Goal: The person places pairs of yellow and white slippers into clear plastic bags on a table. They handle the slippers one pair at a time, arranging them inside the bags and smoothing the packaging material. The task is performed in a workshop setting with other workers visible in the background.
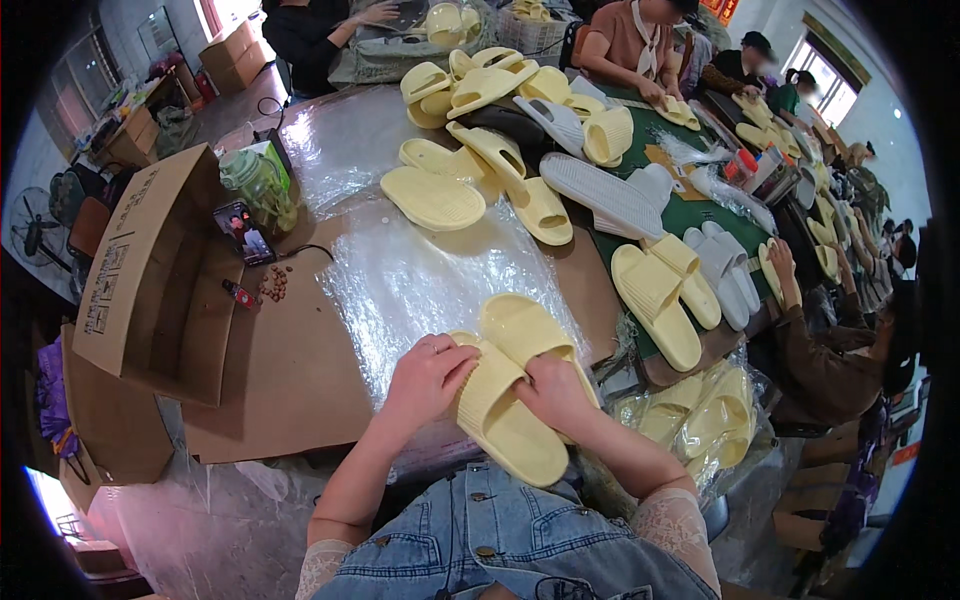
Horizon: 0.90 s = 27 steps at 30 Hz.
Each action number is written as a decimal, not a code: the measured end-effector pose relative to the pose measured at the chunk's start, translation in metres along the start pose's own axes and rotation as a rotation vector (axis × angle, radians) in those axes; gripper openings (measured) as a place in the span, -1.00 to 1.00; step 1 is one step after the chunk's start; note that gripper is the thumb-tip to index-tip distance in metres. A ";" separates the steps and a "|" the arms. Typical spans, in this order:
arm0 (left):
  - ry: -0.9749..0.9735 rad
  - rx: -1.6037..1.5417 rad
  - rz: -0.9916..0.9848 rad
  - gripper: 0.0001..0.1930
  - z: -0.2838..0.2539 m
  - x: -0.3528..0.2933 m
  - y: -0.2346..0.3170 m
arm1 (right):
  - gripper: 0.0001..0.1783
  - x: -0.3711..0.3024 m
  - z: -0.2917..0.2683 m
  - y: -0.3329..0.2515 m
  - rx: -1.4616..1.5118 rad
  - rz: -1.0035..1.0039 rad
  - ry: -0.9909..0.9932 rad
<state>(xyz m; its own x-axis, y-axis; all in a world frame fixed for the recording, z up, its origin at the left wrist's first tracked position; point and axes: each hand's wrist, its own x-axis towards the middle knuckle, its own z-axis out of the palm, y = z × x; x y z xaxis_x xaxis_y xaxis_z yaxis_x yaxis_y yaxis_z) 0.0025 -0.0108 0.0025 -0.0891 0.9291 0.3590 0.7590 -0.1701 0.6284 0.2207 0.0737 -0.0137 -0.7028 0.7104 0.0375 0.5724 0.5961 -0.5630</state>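
Note:
A pair of pale yellow slippers is held close to my body, over the near edge of the table. The nearer slipper (515, 437) tilts with its heel toward me and overlaps the other slipper (522, 325) behind it. My left hand (430, 380) is closed on the left edge of the nearer slipper, by its strap. My right hand (558, 393) grips the pair from the right, its fingertips hidden between the two slippers. Under them lies a stack of see-through plastic bags (400, 285).
Loose yellow slippers (432, 198) and grey slippers (600, 190) are heaped ahead. An open cardboard box (165, 290), a phone (243, 233) and a jar (258, 190) stand left. Bagged slippers (690, 410) sit at my right. Co-workers (825, 360) handle slippers along the table.

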 end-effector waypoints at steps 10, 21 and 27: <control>0.016 0.010 0.154 -0.77 -0.008 -0.007 0.015 | -0.64 0.063 0.066 0.007 0.026 -0.125 0.193; -0.023 -0.020 0.151 -0.81 -0.016 -0.021 0.027 | -0.65 0.149 0.073 -0.020 -0.025 0.085 0.265; -0.138 0.018 0.024 -0.75 -0.005 -0.034 0.005 | -0.51 0.137 0.096 0.004 -0.123 -0.163 0.408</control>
<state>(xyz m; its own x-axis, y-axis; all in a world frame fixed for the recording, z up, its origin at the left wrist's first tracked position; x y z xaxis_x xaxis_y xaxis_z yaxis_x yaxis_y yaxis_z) 0.0054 -0.0446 -0.0030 0.0179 0.9614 0.2747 0.7712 -0.1882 0.6082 0.0861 0.1373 -0.0902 -0.5780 0.6784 0.4535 0.5314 0.7346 -0.4218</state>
